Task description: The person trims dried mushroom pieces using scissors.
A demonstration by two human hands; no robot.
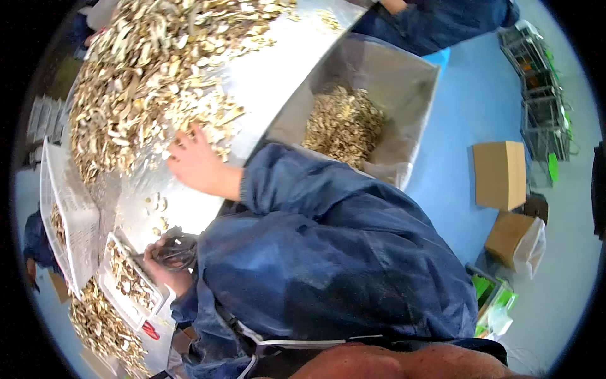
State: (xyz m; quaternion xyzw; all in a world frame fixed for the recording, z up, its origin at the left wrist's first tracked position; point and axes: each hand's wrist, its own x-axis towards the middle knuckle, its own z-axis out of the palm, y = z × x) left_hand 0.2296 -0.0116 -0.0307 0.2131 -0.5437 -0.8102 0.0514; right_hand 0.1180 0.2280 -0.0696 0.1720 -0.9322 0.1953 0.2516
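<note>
The right hand [199, 165] is released, fingers spread, at the edge of the sliced pieces [136, 82] heaped on the metal table [268, 76]. The left hand [167, 268] is beside the small basket [154, 308]; its grip cannot be determined.

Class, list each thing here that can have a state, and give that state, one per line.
Right hand, open, fingers spread at the heap's edge
Left hand, beside the small basket, grip unclear
Slices, loose, heaped
Small basket, open, part-filled
Large basket, holding some slices
Bin, open, lined, part-filled
</note>
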